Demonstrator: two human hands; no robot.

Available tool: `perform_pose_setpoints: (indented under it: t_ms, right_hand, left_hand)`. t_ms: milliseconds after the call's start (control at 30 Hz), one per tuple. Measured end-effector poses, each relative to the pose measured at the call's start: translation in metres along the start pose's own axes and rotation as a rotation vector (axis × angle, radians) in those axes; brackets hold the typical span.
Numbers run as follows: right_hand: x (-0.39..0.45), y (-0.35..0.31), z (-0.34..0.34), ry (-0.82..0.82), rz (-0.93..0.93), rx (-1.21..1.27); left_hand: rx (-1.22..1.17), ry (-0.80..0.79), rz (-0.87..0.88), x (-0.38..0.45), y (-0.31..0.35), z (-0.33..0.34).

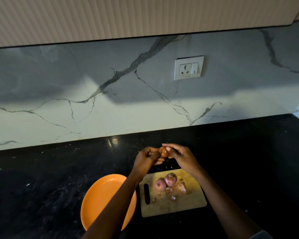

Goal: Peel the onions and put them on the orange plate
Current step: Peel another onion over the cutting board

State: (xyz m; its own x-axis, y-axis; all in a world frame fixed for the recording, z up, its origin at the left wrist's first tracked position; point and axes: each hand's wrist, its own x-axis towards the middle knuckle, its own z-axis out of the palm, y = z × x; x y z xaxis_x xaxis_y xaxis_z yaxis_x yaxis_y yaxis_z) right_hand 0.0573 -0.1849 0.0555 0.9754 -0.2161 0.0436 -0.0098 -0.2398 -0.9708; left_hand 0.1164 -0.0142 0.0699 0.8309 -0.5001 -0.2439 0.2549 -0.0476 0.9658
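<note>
A small brown-skinned onion (pixel 163 152) is held up above the black counter, beyond the cutting board. My left hand (pixel 146 159) grips it from the left and below. My right hand (pixel 180 156) pinches at its top and right side with thumb and fingertips. Three more onions lie on the wooden cutting board (pixel 188 204): two purplish ones (pixel 160 184) (pixel 170 179) and one with brown skin (pixel 180 188). The orange plate (pixel 100 195) sits left of the board with nothing on it, partly covered by my left forearm.
Loose bits of onion skin (pixel 169 190) lie on the board. A dark slot handle (pixel 146 194) runs along the board's left edge. The marble backsplash with a wall socket (pixel 188 68) stands behind the black counter (pixel 41 178).
</note>
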Motion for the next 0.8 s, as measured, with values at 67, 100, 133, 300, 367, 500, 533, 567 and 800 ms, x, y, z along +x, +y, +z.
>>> perform_pose_setpoints:
  t_ms: [67,100,133,300,367,500,533,567,800]
  right_hand:
    - [0.000,-0.001,0.000,-0.002,0.000,-0.003]
    - [0.000,0.000,0.001,-0.006,-0.001,-0.004]
    - [0.001,0.000,0.001,-0.006,-0.001,-0.004]
    - [0.000,-0.001,0.002,-0.008,0.007,0.013]
    - [-0.002,0.000,0.003,-0.011,0.011,0.023]
    - [-0.003,-0.001,0.005,0.007,0.032,0.040]
    - [-0.003,-0.001,0.005,0.010,0.026,0.036]
    - [-0.003,-0.001,0.005,0.010,0.017,0.030]
    - [0.001,-0.002,0.006,0.053,0.014,0.091]
  left_hand:
    - [0.012,0.006,0.001,0.000,0.002,0.001]
    - [0.020,0.004,0.004,0.000,0.003,0.001]
    - [0.023,-0.001,0.008,0.000,0.004,0.000]
    - [0.030,0.003,0.024,-0.003,0.003,-0.001]
    - [0.036,0.005,0.044,-0.004,0.000,-0.002]
    - [0.021,0.033,0.052,-0.005,-0.006,-0.002]
    - [0.023,0.037,0.047,-0.004,-0.008,-0.002]
    - [0.025,0.037,0.038,-0.003,-0.009,-0.001]
    - [0.001,-0.051,0.093,-0.004,-0.003,0.001]
